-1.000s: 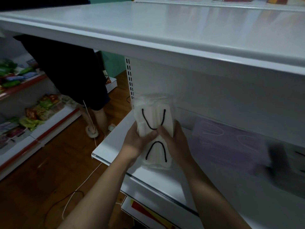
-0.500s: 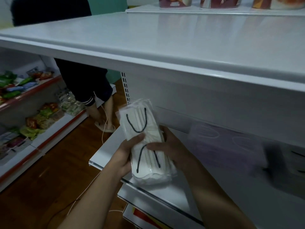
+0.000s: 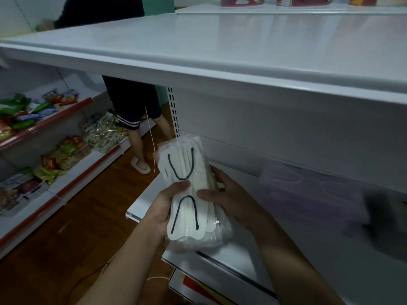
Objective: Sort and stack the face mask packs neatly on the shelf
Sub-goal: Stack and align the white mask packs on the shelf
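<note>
I hold a clear pack of white face masks with black ear loops (image 3: 187,190) upright in front of the white shelf (image 3: 220,256). My left hand (image 3: 164,208) grips its left edge, thumb across the front. My right hand (image 3: 229,199) clasps its right side, thumb on the front too. Further right on the shelf lies a blurred pack of purple masks (image 3: 308,194), and a dark pack (image 3: 387,219) sits at the far right edge.
A wide white shelf board (image 3: 220,62) juts out above my hands. Another person (image 3: 132,111) stands at the aisle's far end on the wooden floor (image 3: 77,249). Snack shelves (image 3: 44,150) line the left side. A white cable (image 3: 152,137) hangs by the shelf's corner.
The white mask pack has dropped lower and tilted a little leftward in both hands. My view has shifted up and left. The other person has stepped further away.
</note>
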`<action>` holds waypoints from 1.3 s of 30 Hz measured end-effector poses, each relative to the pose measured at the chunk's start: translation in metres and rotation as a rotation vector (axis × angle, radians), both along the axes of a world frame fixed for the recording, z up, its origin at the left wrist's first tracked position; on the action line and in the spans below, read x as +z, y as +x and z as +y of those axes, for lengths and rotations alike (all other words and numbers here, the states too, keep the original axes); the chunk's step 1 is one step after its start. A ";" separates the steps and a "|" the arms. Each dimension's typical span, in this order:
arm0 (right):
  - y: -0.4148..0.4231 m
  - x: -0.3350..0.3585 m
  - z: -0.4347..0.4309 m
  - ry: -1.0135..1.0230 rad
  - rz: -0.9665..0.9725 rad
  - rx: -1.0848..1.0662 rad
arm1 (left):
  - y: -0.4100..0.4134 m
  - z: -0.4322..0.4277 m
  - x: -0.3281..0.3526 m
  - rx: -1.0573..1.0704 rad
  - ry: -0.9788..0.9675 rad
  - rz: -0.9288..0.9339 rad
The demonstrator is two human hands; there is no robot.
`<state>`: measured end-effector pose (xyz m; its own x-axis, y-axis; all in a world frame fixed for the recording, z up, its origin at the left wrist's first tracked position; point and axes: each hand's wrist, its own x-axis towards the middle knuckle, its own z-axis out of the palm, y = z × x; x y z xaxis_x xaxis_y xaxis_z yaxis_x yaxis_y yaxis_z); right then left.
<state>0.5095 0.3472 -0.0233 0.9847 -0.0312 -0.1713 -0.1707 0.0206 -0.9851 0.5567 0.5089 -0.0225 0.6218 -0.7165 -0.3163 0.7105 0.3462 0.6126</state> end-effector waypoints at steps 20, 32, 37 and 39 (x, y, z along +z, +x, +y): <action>0.006 -0.019 0.074 0.190 -0.152 -0.800 | 0.035 -0.020 -0.032 0.506 -0.092 0.136; 0.031 -0.022 0.080 0.074 -0.097 -0.837 | 0.052 0.002 -0.033 0.445 -0.069 0.133; 0.022 -0.032 0.079 -0.025 -0.106 -0.873 | 0.051 0.012 -0.037 0.305 -0.146 0.167; 0.019 -0.037 0.078 -0.058 -0.105 -0.883 | 0.060 0.016 -0.035 0.258 -0.146 0.157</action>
<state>0.5288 0.4255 -0.0598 0.6077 -0.7921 -0.0564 -0.0248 0.0520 -0.9983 0.6163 0.5245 -0.0577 0.7405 -0.5866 -0.3278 0.6696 0.6030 0.4336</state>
